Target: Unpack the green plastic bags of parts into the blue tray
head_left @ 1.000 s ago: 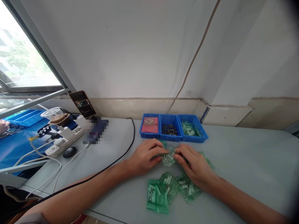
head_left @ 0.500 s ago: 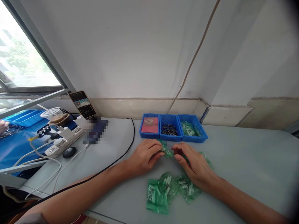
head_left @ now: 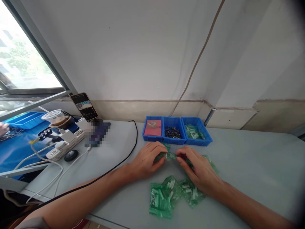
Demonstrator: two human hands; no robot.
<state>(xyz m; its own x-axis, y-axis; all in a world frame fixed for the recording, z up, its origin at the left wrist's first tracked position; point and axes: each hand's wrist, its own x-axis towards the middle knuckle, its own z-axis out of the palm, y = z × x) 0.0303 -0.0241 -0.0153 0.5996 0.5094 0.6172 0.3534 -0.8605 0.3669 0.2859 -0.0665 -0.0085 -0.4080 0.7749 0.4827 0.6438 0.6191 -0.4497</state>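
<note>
Between my hands is a small green plastic bag (head_left: 170,156). My left hand (head_left: 150,159) is closed on its left part, fingers over the top and thumb below. My right hand (head_left: 195,165) pinches the bag's right edge between thumb and fingertips. Part of the bag is hidden under my left fingers. Another green bag (head_left: 211,163) shows from behind my right hand. Nearer to me lie several filled green bags; one (head_left: 160,200) is at the left, with white and metal pieces visible through the plastic.
Beyond my hands stand three blue bins: one with a red sheet (head_left: 152,128), one with small dark metal parts (head_left: 172,132), one with green bags (head_left: 194,131). At left are a power strip (head_left: 71,143), a propped phone (head_left: 84,106), a black mouse (head_left: 71,156) and a black cable (head_left: 119,163).
My right thumb and fingertips have closed on the right edge of the green bag, which is now stretched between both hands. My left hand has hardly moved.
</note>
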